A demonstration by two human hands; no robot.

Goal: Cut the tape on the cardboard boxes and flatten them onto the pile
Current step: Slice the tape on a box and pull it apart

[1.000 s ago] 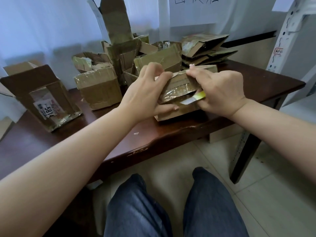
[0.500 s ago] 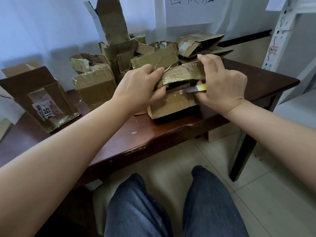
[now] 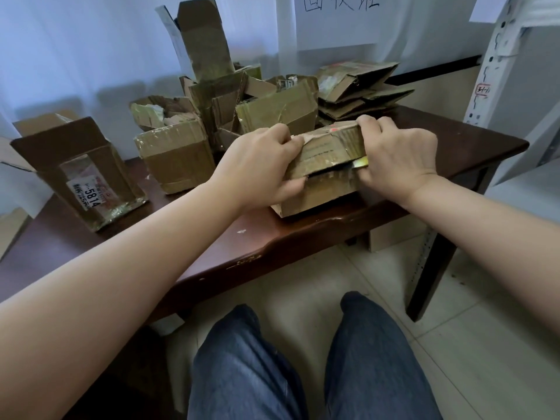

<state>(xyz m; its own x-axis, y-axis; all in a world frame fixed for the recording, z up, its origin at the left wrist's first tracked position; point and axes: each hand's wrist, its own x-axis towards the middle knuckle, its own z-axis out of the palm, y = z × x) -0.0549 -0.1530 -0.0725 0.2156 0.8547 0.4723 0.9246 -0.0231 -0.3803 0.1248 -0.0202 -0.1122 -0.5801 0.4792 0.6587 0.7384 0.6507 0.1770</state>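
Both hands (image 3: 260, 165) grip creased, tape-glossed cardboard box (image 3: 321, 195) w/ flap lifted

Two hands, left (image 3: 260, 165) and right (image 3: 397, 165), at twelve o'clock; one table (image 3: 303, 237); one pile (image 3: 360, 89) of flattened boxes at one o'clock; one paper sign (image 3: 336, 19).
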